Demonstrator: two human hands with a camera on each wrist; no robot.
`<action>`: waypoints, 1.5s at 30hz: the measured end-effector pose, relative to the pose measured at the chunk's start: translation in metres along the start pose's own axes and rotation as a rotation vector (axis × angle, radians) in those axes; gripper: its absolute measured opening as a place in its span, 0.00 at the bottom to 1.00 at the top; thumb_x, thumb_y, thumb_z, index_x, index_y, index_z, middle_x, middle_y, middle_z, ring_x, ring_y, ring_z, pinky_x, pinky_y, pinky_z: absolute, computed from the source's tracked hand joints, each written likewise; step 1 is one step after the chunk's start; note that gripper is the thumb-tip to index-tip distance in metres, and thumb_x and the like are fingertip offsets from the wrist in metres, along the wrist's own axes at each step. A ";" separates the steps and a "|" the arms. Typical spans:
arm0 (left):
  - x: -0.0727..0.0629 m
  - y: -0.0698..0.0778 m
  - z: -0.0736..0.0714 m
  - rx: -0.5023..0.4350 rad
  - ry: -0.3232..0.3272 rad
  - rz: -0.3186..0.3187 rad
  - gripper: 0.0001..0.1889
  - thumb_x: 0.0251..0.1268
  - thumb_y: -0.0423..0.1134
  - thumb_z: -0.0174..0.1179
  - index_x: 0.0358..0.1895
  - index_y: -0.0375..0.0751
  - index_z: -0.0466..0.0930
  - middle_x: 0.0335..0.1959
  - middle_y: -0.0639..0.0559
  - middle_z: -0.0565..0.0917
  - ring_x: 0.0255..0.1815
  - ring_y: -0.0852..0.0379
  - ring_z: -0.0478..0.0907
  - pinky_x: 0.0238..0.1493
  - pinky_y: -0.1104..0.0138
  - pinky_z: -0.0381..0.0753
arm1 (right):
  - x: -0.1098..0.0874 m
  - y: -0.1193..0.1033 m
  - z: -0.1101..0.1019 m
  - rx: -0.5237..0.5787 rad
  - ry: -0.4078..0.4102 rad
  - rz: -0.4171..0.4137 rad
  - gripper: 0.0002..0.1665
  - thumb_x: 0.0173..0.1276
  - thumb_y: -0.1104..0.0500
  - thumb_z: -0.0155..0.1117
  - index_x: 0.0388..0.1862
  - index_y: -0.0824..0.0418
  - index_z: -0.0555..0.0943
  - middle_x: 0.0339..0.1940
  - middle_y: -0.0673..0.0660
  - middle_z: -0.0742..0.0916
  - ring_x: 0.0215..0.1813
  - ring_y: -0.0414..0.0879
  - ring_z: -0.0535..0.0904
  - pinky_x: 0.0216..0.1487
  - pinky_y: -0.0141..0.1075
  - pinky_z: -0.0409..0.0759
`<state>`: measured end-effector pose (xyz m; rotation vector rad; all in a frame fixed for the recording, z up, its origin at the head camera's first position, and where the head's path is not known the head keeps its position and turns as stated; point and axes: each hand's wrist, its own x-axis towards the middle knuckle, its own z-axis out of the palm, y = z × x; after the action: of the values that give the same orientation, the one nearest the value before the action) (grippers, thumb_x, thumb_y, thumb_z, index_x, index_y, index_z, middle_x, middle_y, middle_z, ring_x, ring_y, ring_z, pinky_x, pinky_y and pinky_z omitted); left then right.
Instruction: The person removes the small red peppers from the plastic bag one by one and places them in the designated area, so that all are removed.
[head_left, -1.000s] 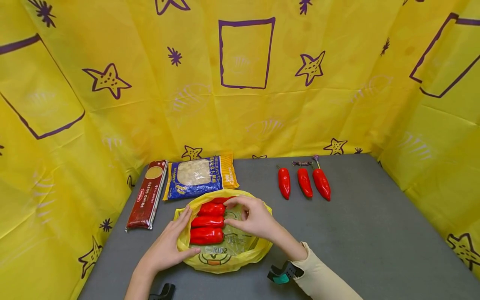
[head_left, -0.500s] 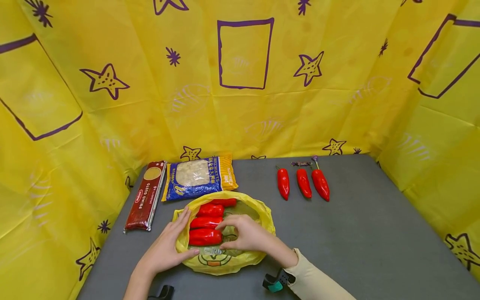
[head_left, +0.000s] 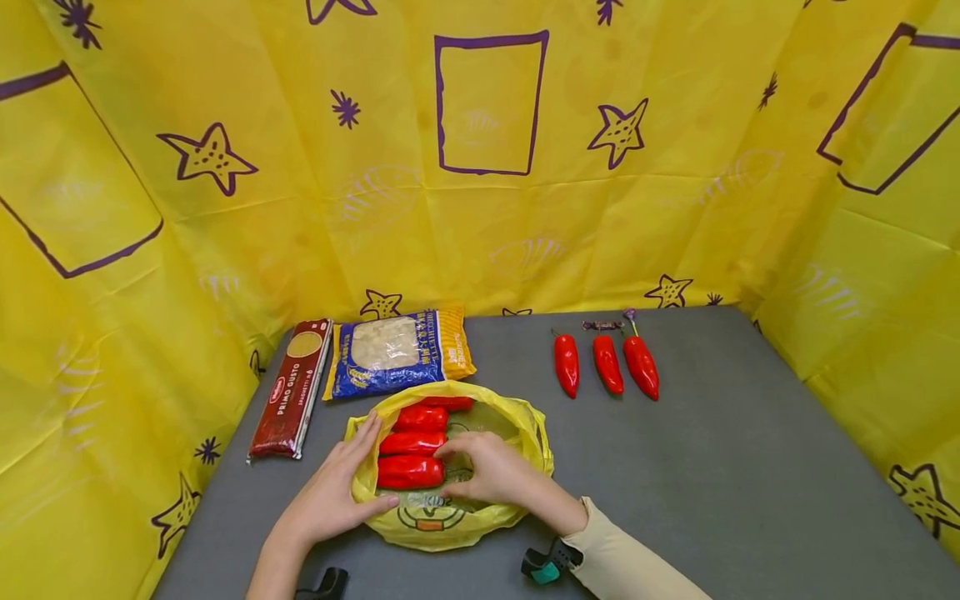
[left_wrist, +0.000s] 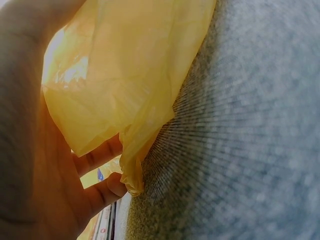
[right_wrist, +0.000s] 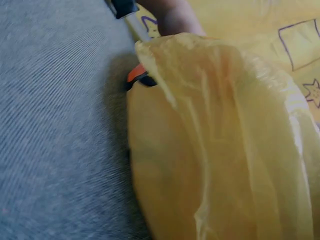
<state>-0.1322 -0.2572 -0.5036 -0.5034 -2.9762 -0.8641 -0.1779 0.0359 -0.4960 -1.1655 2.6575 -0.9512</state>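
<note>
The head view alone looked down into the yellow bag (head_left: 480,530), where four red peppers (head_left: 411,442) lay side by side. The left hand (head_left: 339,482) rested against the bag's left side, its grip spread, thumb well apart from fingers. Inside, the right hand (head_left: 493,472) had thumb and forefinger apart, at either side of the front pepper (head_left: 408,472) near its stem; whether that grip was clamped on it, I could not tell. The left wrist view added two fingers (left_wrist: 100,156) reaching to the plastic's folded edge. The right wrist view gave mostly the bag's outer wall, with an orange mark (right_wrist: 135,73). Only the head view took in three more peppers (head_left: 608,367) on the grey surface (head_left: 712,467), right of the blue pack (head_left: 386,354) and red pack (head_left: 291,396).
</note>
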 end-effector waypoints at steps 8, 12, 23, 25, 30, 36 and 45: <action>0.000 0.000 0.001 -0.003 -0.006 -0.009 0.60 0.56 0.70 0.73 0.88 0.52 0.51 0.88 0.50 0.53 0.77 0.31 0.66 0.68 0.31 0.72 | 0.000 0.007 0.013 -0.007 0.040 0.008 0.26 0.61 0.42 0.83 0.54 0.53 0.90 0.51 0.47 0.91 0.52 0.38 0.85 0.57 0.32 0.82; 0.000 0.000 0.001 -0.005 -0.007 -0.012 0.60 0.56 0.70 0.73 0.88 0.53 0.52 0.88 0.50 0.53 0.76 0.33 0.67 0.68 0.31 0.73 | 0.000 0.007 0.016 -0.007 0.062 0.004 0.27 0.60 0.40 0.83 0.53 0.53 0.90 0.51 0.48 0.91 0.52 0.38 0.85 0.56 0.32 0.83; 0.002 0.000 0.000 -0.008 -0.008 -0.003 0.61 0.56 0.69 0.73 0.88 0.52 0.51 0.89 0.50 0.52 0.80 0.28 0.62 0.71 0.29 0.67 | 0.000 0.005 0.011 -0.022 0.093 -0.011 0.23 0.61 0.45 0.83 0.51 0.53 0.89 0.48 0.47 0.91 0.51 0.38 0.85 0.57 0.33 0.82; 0.002 0.000 0.000 -0.005 -0.009 -0.004 0.60 0.57 0.70 0.73 0.88 0.52 0.51 0.89 0.50 0.52 0.80 0.28 0.62 0.70 0.29 0.67 | 0.000 0.004 0.009 -0.018 0.097 -0.004 0.23 0.61 0.45 0.84 0.51 0.53 0.89 0.47 0.47 0.91 0.49 0.38 0.84 0.56 0.34 0.82; 0.001 0.000 0.001 0.003 -0.009 -0.004 0.60 0.57 0.70 0.72 0.88 0.51 0.51 0.88 0.50 0.53 0.79 0.28 0.62 0.70 0.29 0.68 | -0.002 0.000 0.001 -0.018 0.117 0.005 0.23 0.59 0.47 0.85 0.50 0.53 0.90 0.46 0.45 0.91 0.48 0.37 0.84 0.54 0.34 0.82; 0.000 -0.001 0.002 0.004 -0.006 -0.003 0.60 0.57 0.70 0.73 0.88 0.52 0.51 0.88 0.51 0.53 0.79 0.30 0.64 0.69 0.30 0.70 | -0.002 -0.002 -0.011 -0.005 0.141 -0.013 0.21 0.56 0.49 0.87 0.47 0.54 0.91 0.41 0.45 0.92 0.40 0.38 0.85 0.45 0.28 0.81; -0.001 -0.001 0.002 -0.001 -0.001 -0.003 0.60 0.57 0.69 0.73 0.88 0.54 0.52 0.89 0.53 0.52 0.77 0.34 0.66 0.68 0.32 0.72 | -0.005 -0.006 -0.031 0.015 0.153 0.018 0.21 0.55 0.48 0.85 0.47 0.51 0.92 0.40 0.44 0.90 0.39 0.50 0.80 0.36 0.27 0.69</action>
<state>-0.1315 -0.2573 -0.5056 -0.4997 -2.9782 -0.8664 -0.1803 0.0520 -0.4682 -1.1059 2.7668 -1.0972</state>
